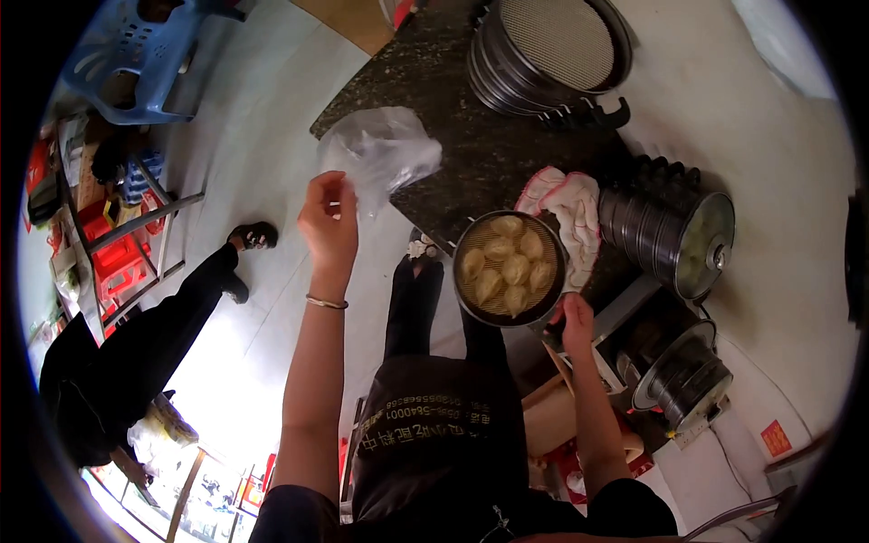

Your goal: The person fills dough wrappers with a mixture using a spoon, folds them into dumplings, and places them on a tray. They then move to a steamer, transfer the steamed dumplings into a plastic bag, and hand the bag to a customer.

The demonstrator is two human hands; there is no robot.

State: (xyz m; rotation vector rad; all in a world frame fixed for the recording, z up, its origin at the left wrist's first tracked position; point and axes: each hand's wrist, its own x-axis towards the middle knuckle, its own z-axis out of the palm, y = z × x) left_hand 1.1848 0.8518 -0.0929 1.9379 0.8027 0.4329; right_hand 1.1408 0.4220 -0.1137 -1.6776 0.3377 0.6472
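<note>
My left hand (328, 222) pinches the edge of a clear plastic bag (380, 149), which hangs partly over the corner of a dark stone-look counter (462, 172). Low on the right, my right hand (574, 324) is closed around the handle of a round steamer tray (463, 288). Several pale dumplings (516, 270) lie on the tray's mesh bottom. A white cloth with red edging (579, 213) rests on the counter just behind the tray.
Stacked steamer trays (507, 68) stand at the counter's far end. Another steamer stack with a clear lid (670, 226) and a metal cooker (683, 376) are on the right. A person in black trousers (186, 312) is at left, near a blue plastic chair (136, 54).
</note>
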